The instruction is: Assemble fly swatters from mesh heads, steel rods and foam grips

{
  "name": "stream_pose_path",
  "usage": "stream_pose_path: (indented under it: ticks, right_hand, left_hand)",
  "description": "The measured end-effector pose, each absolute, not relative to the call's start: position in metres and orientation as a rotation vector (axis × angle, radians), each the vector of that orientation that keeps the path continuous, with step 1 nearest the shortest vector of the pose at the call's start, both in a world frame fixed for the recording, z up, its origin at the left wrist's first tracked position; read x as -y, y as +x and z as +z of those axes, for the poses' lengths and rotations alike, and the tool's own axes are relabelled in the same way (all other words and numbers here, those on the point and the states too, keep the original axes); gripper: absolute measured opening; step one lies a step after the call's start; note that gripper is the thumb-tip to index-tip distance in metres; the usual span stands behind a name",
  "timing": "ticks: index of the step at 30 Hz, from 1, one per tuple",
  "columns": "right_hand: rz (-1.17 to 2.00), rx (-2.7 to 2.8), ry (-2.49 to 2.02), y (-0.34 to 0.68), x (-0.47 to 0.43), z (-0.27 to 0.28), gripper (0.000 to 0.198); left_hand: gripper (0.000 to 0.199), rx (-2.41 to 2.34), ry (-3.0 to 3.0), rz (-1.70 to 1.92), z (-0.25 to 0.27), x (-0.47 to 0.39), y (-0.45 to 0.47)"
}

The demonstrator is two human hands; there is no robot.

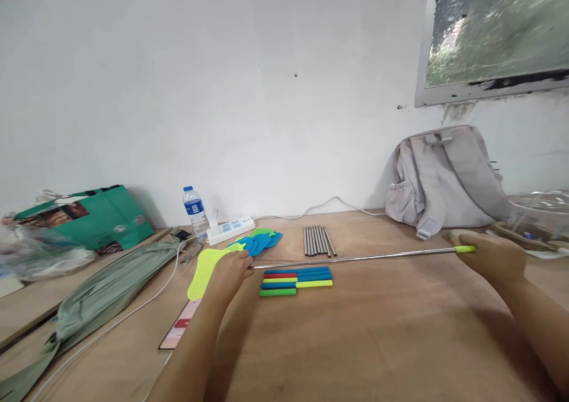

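A long, thin extended telescopic metal rod [355, 259] stretches almost level across the table in front of me. My left hand [231, 267] is closed on its left end. My right hand [493, 255] wraps around the right end, where a yellow-green grip [465, 249] shows. Beside my left hand is a yellow perforated fly swatter head [204, 270]; whether it joins the rod I cannot tell. Blue swatter heads [258, 245] overlap behind it. Below the rod lie several coloured grip tubes [297, 276] in two columns. Several short metal rods [317, 241] lie side by side beyond it.
A pink-screened phone [176, 329] lies near my left forearm. Further back are a power strip [233, 229], a water bottle [194, 207] and a green bag [98, 218]. A grey-green cloth bag [111, 283] and white cable lie left. A backpack [448, 176] leans against the wall.
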State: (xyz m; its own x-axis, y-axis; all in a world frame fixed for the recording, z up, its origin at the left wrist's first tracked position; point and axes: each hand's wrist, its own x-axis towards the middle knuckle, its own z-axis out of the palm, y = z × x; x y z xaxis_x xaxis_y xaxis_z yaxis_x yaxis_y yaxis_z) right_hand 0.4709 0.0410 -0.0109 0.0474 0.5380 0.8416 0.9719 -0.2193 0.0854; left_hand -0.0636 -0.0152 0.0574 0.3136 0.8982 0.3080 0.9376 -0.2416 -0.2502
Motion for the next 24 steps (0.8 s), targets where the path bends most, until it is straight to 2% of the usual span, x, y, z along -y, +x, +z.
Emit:
stream_pose_path:
  ticks: [8, 11, 18, 24]
  right_hand:
    - [-1.068, 1.483, -1.858, 0.470, -0.036, -0.006, 0.030]
    - [-1.080, 1.442, -1.866, 0.474, -0.037, -0.007, 0.033]
    - [-1.066, 1.508, -1.854, 0.470, -0.037, -0.007, 0.030]
    - [-1.011, 1.498, -1.832, 0.458, -0.037, -0.002, 0.028]
  left_hand:
    - [0.017, 1.503, -2.048, -0.341, 0.060, 0.025, -0.046]
    - [0.017, 1.530, -2.059, -0.316, 0.058, 0.026, -0.044]
    - [0.034, 1.551, -2.090, -0.132, 0.055, 0.023, -0.056]
    - [0.042, 1.655, -2.047, -0.153, 0.054, 0.026, -0.050]
